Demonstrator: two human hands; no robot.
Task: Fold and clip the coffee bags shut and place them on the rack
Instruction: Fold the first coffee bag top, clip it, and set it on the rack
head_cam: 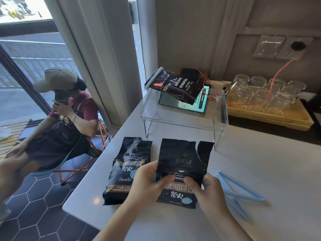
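Two black coffee bags lie on the white table. The right coffee bag (184, 159), torn open at its top, is held at mid-height by both hands: my left hand (149, 181) grips its left side and my right hand (205, 186) its right side, thumbs on the front. The left coffee bag (125, 171) lies flat beside it, untouched. A third coffee bag (177, 87), shut with a pale clip (153, 78), rests tilted on the clear acrylic rack (220, 122). Blue clips (238, 193) lie on the table to the right of my right hand.
Under the rack sits a tablet with a lit screen (201, 101). A wooden tray (271, 117) of several glass cups stands at the back right, with an orange cable (278, 70) running to a wall socket. A seated person (60, 110) is off the table's left edge.
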